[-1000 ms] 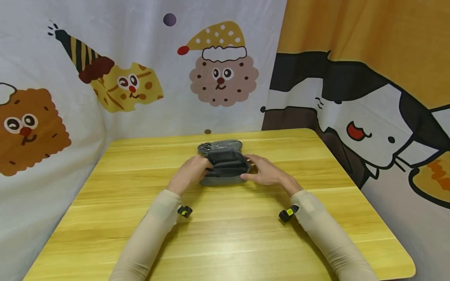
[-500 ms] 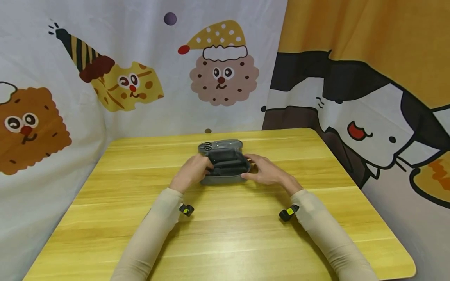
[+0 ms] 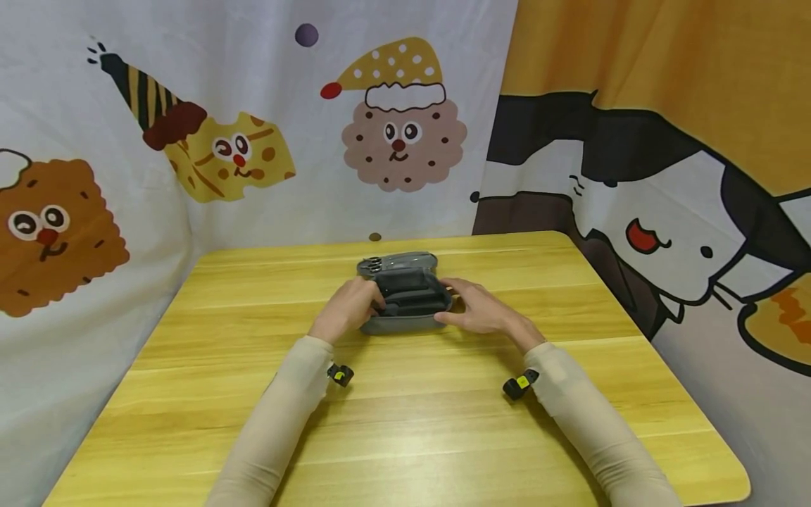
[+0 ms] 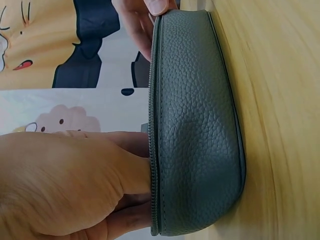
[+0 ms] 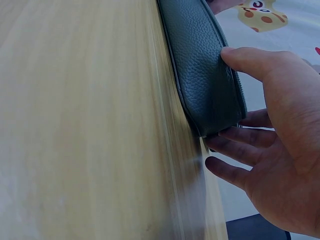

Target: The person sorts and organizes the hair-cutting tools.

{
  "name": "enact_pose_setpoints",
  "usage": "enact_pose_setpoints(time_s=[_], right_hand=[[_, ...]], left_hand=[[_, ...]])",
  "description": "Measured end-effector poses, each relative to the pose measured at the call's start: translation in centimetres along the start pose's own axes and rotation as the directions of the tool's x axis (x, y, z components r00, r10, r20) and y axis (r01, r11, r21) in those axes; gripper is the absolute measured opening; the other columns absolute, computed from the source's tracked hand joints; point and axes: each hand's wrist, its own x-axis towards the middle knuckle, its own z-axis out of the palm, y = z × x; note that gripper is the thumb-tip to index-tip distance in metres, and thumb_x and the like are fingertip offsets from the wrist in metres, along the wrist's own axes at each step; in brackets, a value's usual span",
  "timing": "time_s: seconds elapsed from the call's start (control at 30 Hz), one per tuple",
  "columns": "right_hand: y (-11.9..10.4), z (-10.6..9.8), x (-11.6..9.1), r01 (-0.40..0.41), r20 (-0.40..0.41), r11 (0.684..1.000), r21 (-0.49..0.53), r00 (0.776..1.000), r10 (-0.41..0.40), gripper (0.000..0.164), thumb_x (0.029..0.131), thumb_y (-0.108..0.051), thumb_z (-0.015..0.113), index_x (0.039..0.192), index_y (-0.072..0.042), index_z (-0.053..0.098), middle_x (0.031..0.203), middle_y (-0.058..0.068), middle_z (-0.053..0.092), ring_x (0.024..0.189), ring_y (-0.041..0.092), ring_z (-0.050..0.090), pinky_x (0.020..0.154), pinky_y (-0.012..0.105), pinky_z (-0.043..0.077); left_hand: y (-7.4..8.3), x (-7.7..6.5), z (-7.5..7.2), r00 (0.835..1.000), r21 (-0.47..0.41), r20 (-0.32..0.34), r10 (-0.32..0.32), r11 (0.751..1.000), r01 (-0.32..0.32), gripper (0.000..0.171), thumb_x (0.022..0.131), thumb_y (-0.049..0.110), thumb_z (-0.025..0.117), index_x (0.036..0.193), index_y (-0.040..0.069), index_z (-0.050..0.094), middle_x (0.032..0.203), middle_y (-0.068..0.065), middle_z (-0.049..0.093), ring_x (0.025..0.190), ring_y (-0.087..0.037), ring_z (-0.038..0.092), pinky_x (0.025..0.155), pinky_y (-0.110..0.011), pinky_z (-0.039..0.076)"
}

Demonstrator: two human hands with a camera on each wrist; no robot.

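Observation:
A dark grey leather-like zip case (image 3: pixel 405 325) stands unzipped on the table, its lid (image 3: pixel 412 261) folded back behind it. Inside are dark lengthwise sections. My left hand (image 3: pixel 347 306) reaches over the rim at the case's left end; its thumb and fingertips are hidden inside, so whatever they touch cannot be seen. In the left wrist view, the pebbled front wall (image 4: pixel 195 120) and zip teeth lie beside that hand. My right hand (image 3: pixel 478 308) holds the right end, with the thumb (image 5: pixel 242 57) on the front rim and fingers around the end.
Small shiny metal loops (image 3: pixel 372 265) show at the lid's left end. The case sits toward the back of a light wooden table (image 3: pixel 412 429). Behind hangs a printed cloth (image 3: pixel 253 42), with a second cartoon cloth (image 3: pixel 665 183) on the right.
My left wrist and forearm have shifted slightly right and up, while the fingers stay in the case. The right hand and the case have hardly moved.

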Motion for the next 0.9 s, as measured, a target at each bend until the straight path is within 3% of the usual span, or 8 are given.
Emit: enact_pose_setpoints(time_s=[0.5,0.77,0.9], right_hand=[[-0.2,-0.1,0.0,0.005,-0.002,1.000,0.004,1.000,-0.005,0.093,0.105,-0.056,0.077,0.177,-0.011,0.038,0.175,0.017,0.051,0.155,0.040,0.058,0.125,0.064,0.053],[-0.1,-0.1,-0.1,0.007,-0.004,1.000,0.003,1.000,-0.007,0.093,0.105,-0.057,0.077,0.176,-0.011,0.039,0.174,0.017,0.052,0.154,0.040,0.059,0.125,0.064,0.053],[-0.2,-0.1,-0.1,0.006,-0.001,1.000,0.003,1.000,-0.006,0.093,0.105,-0.057,0.077,0.176,-0.011,0.038,0.174,0.017,0.051,0.154,0.040,0.059,0.124,0.064,0.054]], left_hand=[[-0.6,0.4,0.4,0.999,-0.085,0.013,-0.032,0.996,0.033,0.021,0.098,-0.004,0.084,0.109,0.011,0.092,0.114,-0.010,0.088,0.111,-0.030,0.084,0.098,-0.043,0.071],[-0.6,1.2,0.3,1.000,-0.054,0.007,-0.010,0.998,0.010,0.011,0.097,0.001,0.088,0.100,0.011,0.092,0.105,-0.009,0.089,0.103,-0.029,0.085,0.096,-0.043,0.072],[-0.5,1.5,0.4,1.000,-0.014,0.008,0.011,1.000,-0.011,0.014,0.096,-0.002,0.087,0.100,0.011,0.092,0.105,-0.009,0.089,0.104,-0.029,0.085,0.097,-0.043,0.071]])
